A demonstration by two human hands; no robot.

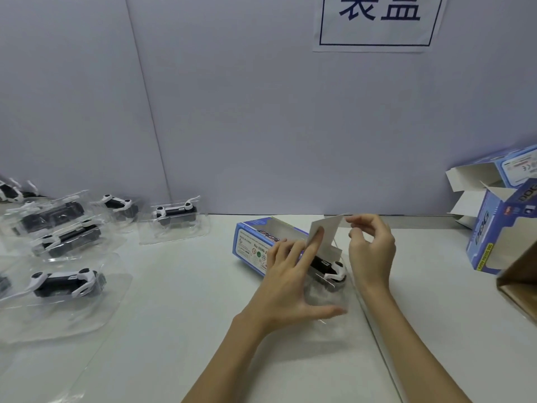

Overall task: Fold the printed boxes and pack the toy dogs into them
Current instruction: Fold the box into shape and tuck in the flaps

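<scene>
We cannot see how far the toy dog (pixel 329 267) sits inside the printed box (pixel 255 242): only its black-and-white end shows past the open mouth, the rest hidden by the left hand (pixel 287 274) and a raised white flap (pixel 324 232). The clear blister tray (pixel 325 298) around the dog is hard to make out against the white table (pixel 189 330), and the sign (pixel 377 21) on the grey partition is cut off at the top edge. The box lies on its side at the table's middle, directly under our left hand and just left of our right hand (pixel 370 251); the dog's exposed end lies between the two hands. Our left hand is spread — fingers resting on the box's top, the index finger pressing the flap's inner face, the thumb stretched out over the clear tray. Our right hand pinches the flap's upper corner between thumb and fingertips, the other fingers loosely curled. To the left lie more toy dogs in clear trays (pixel 66 282) — the farthest cut off by the frame's edge. At right stand folded boxes with open flaps (pixel 494 228), partly out of frame, beside the corner of a brown carton (pixel 520 289).
</scene>
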